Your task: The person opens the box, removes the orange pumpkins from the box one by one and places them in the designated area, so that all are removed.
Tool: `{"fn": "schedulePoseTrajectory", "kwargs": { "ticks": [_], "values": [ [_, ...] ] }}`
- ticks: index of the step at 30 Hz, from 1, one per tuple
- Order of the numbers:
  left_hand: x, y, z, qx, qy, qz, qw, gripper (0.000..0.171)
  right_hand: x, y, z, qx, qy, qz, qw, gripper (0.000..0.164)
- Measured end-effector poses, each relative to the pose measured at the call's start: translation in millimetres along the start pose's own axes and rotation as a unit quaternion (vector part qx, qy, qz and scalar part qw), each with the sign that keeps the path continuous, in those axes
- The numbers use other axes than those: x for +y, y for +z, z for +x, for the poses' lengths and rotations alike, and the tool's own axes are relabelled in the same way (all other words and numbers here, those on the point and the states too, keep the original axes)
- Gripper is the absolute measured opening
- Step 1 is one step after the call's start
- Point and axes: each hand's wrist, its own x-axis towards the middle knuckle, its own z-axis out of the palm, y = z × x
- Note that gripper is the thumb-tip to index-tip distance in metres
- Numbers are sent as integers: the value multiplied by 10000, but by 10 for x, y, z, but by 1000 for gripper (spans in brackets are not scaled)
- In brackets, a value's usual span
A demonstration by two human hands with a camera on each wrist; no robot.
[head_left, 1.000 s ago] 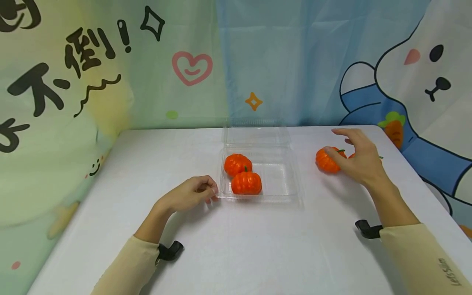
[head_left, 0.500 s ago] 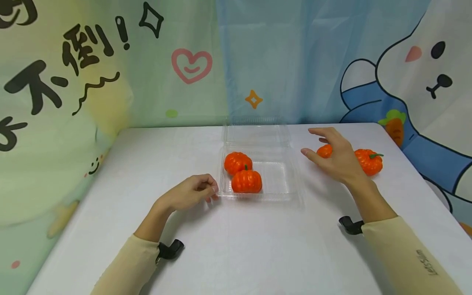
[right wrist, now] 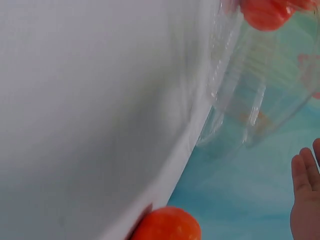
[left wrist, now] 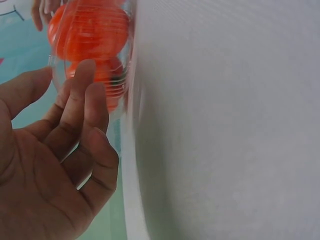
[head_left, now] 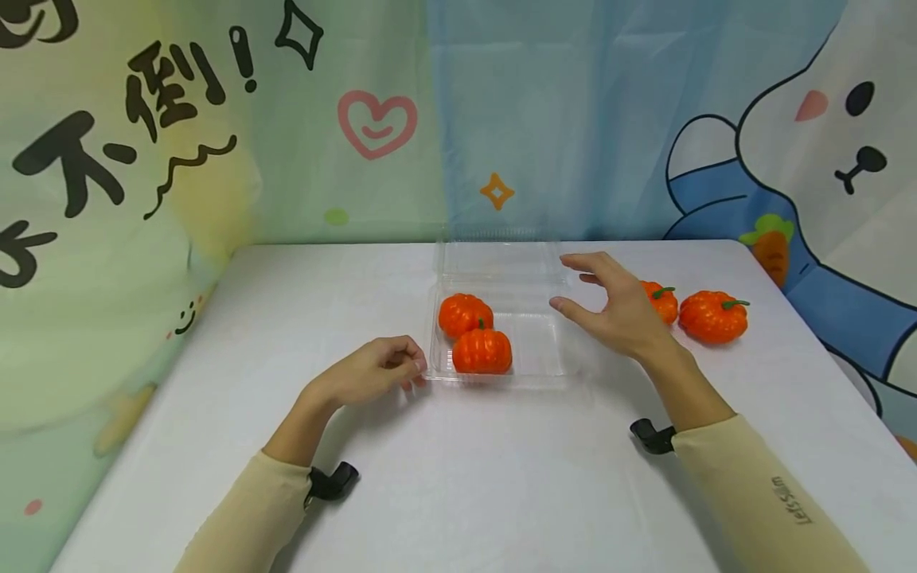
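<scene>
A clear plastic clamshell container (head_left: pixel 533 342) lies with its lid folded back on the table. Inside, on its left side, sit two small orange pumpkins, one behind (head_left: pixel 462 313) and one in front (head_left: pixel 482 352). My left hand (head_left: pixel 376 370) holds the container's front left corner, thumb at the rim and bent fingers against the wall; the left wrist view shows this hand (left wrist: pixel 60 145) close up. Just right of the container my right hand (head_left: pixel 616 310) hovers with thumb and fingers spread, nothing between them. Behind it are two more pumpkins, one partly hidden (head_left: pixel 662 302) and one in full view (head_left: pixel 714 317).
A white cloth covers the table (head_left: pixel 458 477). A printed curtain (head_left: pixel 537 119) hangs along its back edge. The container's raised lid (head_left: pixel 501 259) reaches toward that edge. Black wrist cameras (head_left: pixel 334 481) stick out from both sleeves.
My right hand has moved left, away from over the two loose pumpkins toward the container, leaving them on the table. The left hand stays at the container's corner.
</scene>
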Motion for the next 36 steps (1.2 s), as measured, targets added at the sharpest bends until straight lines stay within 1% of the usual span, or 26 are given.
{"fn": "schedulePoseTrajectory", "kwargs": {
  "ticks": [4, 6, 15, 19, 25, 31, 36],
  "values": [
    [-6, -8, -31, 4, -52, 10, 10000, 16, -55, 114, 43, -176, -102, 242, 9995, 60],
    [-6, -9, -42, 7, -48, 8, 10000, 16, -97, 160, 66, -294, -89, 367, 9989, 60],
    [7, -2, -37, -31, 5, -11, 10000, 16, -226, 286, 98, -772, -215, 672, 9945, 61],
    [4, -1, -33, -43, 7, -18, 10000, 16, -257, 342, 91, -1083, -174, 798, 9908, 62],
    [5, 4, -35, -28, -7, -68, 10000, 15, -298, 422, 80, -1596, -140, 1042, 9816, 63],
    [5, 10, -12, -26, 15, -43, 10000, 15, -320, 473, 52, -1777, -221, 1253, 9758, 63],
    [19, 13, 5, -10, -2, -63, 10000, 15, -327, 497, 34, -1887, -298, 1325, 9726, 64]
  ]
}}
